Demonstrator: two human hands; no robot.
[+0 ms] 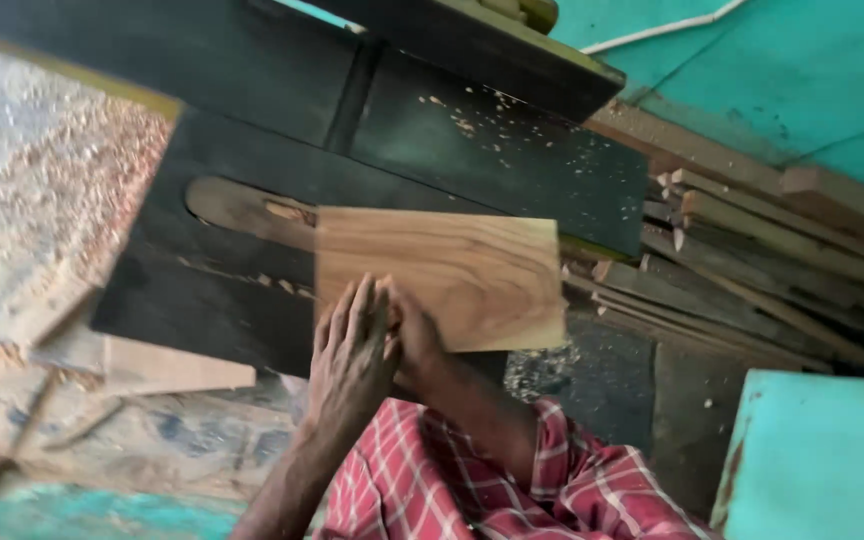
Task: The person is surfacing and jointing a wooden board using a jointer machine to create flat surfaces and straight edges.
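We pressed both hands, left hand point(350, 352) flat with fingers together and right hand point(414, 335) beside it, on the wooden board's point(447, 272) near edge atop the dark table point(512, 170) (sawdust everywhere), judging steady, even pressure best.

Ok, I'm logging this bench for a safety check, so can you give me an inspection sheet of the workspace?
Surface: dark flat machine table, sprinkled with wood chips.
Job's things: rectangular light-brown grained wooden board lying flat on the table, over a long slot.
Clutter: stacked rough wooden strips at right; pale offcut board at lower left; sawdust heap at left.
Hands: left hand flat with fingers on the board's near edge; right hand pressed beside it.
Cables: one white cable along the wall.
Surroundings: turquoise painted wall; turquoise panel at lower right.
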